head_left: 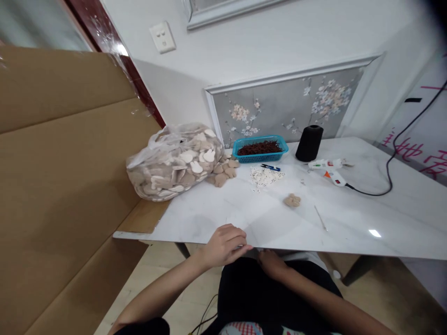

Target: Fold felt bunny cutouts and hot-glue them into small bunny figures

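Note:
My left hand [226, 244] is at the front edge of the white table [216, 209], its fingers curled together; anything between them is too small to make out. My right hand [272, 264] lies lower, just below the table edge by my lap, with its fingertips partly hidden. Beyond the hands, a small beige felt piece [292, 200] rests on the table, and a thin white stick [321, 218] lies to its right. Small white pieces with dark marks [266, 177] form a pile farther back, with blue thread snips [270, 167] at its back edge.
A clear bag of felt shapes [174, 163] sits at the left, beside loose beige shapes [225, 171]. Along the back stand a blue basket [261, 158] of dark red strands and a black thread cone [309, 143]. A corded glue gun [335, 177] lies right; cardboard [70, 163] rises left.

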A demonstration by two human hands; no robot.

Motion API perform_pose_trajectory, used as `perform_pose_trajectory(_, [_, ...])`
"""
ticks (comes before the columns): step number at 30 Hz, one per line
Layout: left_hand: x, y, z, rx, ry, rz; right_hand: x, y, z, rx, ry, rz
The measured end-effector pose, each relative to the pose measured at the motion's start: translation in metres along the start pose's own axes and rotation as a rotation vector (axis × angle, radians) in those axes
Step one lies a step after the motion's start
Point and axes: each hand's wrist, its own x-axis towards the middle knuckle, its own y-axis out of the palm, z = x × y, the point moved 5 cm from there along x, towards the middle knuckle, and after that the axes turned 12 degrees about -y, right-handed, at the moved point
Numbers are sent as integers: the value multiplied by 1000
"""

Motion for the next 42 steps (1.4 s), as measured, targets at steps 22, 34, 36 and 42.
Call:
perform_pose_trajectory(22, [30,23,-43,14,186,6,-105,-107,53,1323,-127,-558])
perform_pose_trajectory(34, [40,36,-43,148,192,7,-107,-131,58,1395,-147,-571])
perform_pose_trajectory(36, [40,40,-41,150,180,48,-110,-134,56,1274,-114,-542])
perform_pose_trajectory(42, [69,64,-39,68,86,143,-119,-138,33,1268,-18,-674])
